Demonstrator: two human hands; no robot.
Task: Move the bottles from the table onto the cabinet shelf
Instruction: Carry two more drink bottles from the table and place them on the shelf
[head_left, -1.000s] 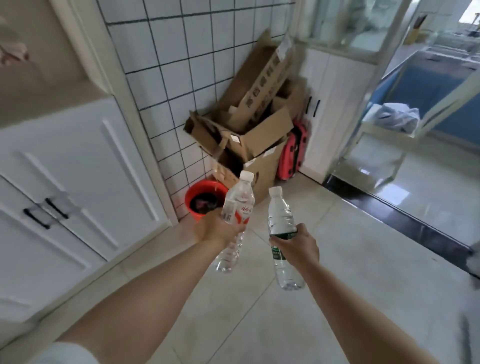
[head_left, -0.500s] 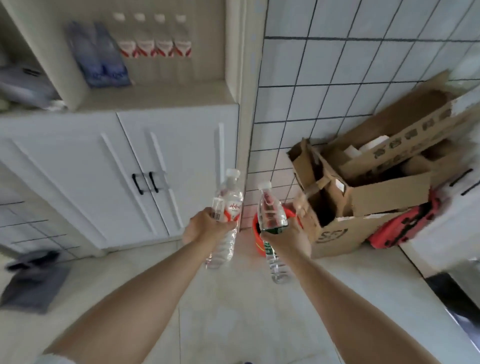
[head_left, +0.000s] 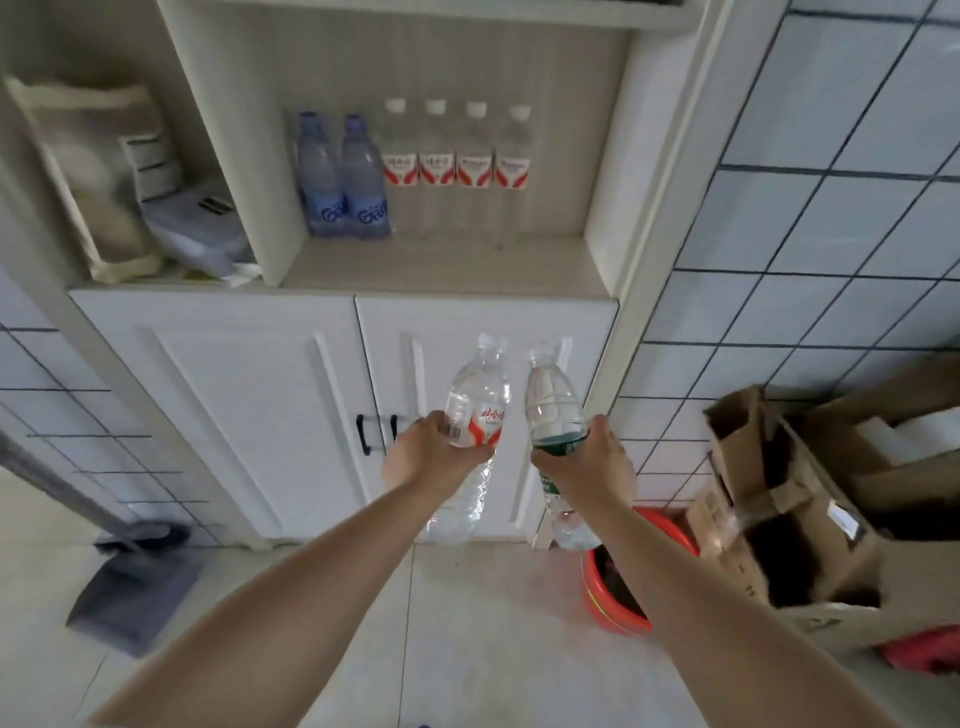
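My left hand (head_left: 434, 451) grips a clear bottle with a red-and-white label (head_left: 475, 400) around its middle. A clear bottle with a green label (head_left: 553, 410) is held the same way by my right hand (head_left: 589, 467). Both bottles point up and tilt slightly toward each other, in front of the white cabinet doors. Above them the open cabinet shelf (head_left: 441, 265) holds two blue bottles (head_left: 343, 176) on the left and several red-labelled bottles (head_left: 457, 171) in a row at the back. The front of the shelf is bare.
A left shelf compartment holds a cloth bag (head_left: 88, 171) and a plastic box (head_left: 197, 228). A red bucket (head_left: 618, 587) and open cardboard boxes (head_left: 810, 519) stand on the floor at the right. A grey dustpan (head_left: 130, 582) lies at the lower left.
The view has swung left from the boxes to face the cabinet. The shelf with its bottles is now straight ahead. Both hands still hold their bottles, now in front of the cabinet doors.
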